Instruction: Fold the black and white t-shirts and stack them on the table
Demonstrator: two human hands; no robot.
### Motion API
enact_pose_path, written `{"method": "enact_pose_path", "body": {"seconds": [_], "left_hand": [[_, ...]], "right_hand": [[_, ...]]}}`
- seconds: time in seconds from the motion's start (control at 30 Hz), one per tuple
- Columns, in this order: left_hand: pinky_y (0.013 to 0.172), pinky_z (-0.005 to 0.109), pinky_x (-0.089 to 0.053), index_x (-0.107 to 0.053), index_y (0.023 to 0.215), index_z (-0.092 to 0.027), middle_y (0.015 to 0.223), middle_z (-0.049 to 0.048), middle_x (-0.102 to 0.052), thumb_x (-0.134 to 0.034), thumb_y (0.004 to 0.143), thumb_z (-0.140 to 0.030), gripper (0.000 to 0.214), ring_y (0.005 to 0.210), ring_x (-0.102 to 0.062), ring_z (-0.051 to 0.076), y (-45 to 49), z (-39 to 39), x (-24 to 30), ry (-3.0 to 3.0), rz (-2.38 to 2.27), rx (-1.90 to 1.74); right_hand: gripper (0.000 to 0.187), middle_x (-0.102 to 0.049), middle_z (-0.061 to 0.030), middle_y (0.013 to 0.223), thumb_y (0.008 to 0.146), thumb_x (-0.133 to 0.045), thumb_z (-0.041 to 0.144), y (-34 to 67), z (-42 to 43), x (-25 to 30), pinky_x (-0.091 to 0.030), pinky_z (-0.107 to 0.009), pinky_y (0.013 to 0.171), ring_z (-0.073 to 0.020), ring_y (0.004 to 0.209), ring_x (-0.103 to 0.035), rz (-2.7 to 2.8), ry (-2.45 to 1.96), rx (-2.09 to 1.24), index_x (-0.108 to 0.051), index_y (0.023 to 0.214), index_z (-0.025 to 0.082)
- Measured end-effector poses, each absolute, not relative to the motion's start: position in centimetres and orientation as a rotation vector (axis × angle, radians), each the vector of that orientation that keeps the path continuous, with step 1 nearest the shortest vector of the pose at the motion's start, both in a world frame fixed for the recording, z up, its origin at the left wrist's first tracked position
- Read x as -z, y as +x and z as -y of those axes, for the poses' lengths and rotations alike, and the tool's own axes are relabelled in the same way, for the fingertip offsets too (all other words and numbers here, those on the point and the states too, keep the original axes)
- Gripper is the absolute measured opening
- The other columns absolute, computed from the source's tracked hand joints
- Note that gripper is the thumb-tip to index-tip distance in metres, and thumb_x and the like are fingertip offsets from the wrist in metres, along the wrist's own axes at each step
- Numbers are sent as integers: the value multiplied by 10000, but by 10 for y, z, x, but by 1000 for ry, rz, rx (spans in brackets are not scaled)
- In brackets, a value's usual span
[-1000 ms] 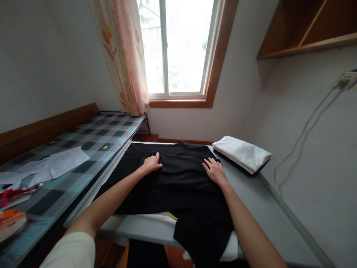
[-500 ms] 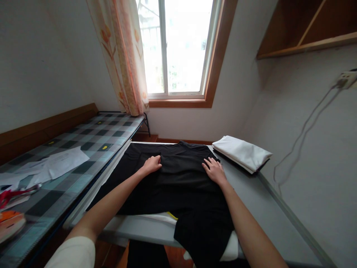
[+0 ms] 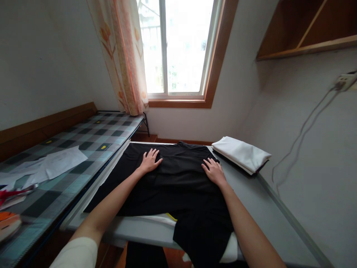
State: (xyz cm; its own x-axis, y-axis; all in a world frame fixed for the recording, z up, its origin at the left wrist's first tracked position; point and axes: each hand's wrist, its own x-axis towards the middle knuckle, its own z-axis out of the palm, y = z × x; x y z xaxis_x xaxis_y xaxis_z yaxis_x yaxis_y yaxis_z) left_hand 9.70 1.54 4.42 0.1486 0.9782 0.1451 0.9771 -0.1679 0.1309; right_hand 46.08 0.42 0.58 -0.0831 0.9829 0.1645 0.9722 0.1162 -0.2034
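A black shirt (image 3: pixel 178 190) lies spread over the grey table, with one sleeve hanging past the near edge. My left hand (image 3: pixel 150 161) rests flat on its left part, fingers spread. On the shirt's right side lies my right hand (image 3: pixel 214 170), also flat with the fingers apart, close to the far right edge of the fabric. A bit of white cloth (image 3: pixel 158 219) with a yellow edge shows from under the shirt at the front.
A folded white cloth (image 3: pixel 241 153) sits on dark fabric at the table's (image 3: pixel 259 208) right. To the left is a checkered bed (image 3: pixel 69 149) holding papers (image 3: pixel 60 163), red-handled scissors (image 3: pixel 13 194) and an orange-topped round object (image 3: pixel 8 225). Wooden shelves (image 3: pixel 306 48) hang at upper right.
My left hand has gone from curled fingers to spread flat on the shirt. My right hand stays in about the same place.
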Motion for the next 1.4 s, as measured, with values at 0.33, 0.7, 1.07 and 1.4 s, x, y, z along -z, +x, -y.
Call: {"method": "enact_pose_path", "body": {"seconds": [0.33, 0.7, 1.07, 1.4], "left_hand": [[1150, 523, -114, -340, 1466, -258, 1529, 95, -347, -447, 875, -564, 673, 1437, -203, 308, 97, -13, -35, 2378, -1947, -281], [789, 298, -447, -560, 1184, -266, 1038, 57, -641, -592, 761, -259, 424, 946, -624, 225, 108, 17, -66, 2225, -1949, -235], [753, 263, -463, -626, 1098, -229, 890, 31, -679, -551, 855, -393, 303, 840, -652, 185, 101, 1, -64, 2250, -1897, -450], [1154, 527, -179, -454, 1413, -238, 1514, 92, -387, -334, 931, -596, 613, 1427, -269, 292, 115, -13, -20, 2367, -2055, -367]], "right_hand": [[546, -415, -102, 1494, 977, -287, 497, 461, -4, -5, -209, -432, 1148, -230, 1408, -309, 2125, -1922, -74, -504, 1389, 213], [537, -404, -106, 1501, 975, -315, 487, 460, -3, -7, -207, -427, 1149, -229, 1413, -300, 2128, -1926, -88, -497, 1395, 207], [512, -424, -118, 1486, 967, -369, 458, 461, -4, -6, -216, -430, 1145, -241, 1405, -316, 2110, -1900, -89, -517, 1380, 193], [491, -445, -131, 1469, 968, -378, 436, 461, -1, -7, -238, -453, 1133, -261, 1385, -350, 2115, -1860, -20, -545, 1354, 182]]}}
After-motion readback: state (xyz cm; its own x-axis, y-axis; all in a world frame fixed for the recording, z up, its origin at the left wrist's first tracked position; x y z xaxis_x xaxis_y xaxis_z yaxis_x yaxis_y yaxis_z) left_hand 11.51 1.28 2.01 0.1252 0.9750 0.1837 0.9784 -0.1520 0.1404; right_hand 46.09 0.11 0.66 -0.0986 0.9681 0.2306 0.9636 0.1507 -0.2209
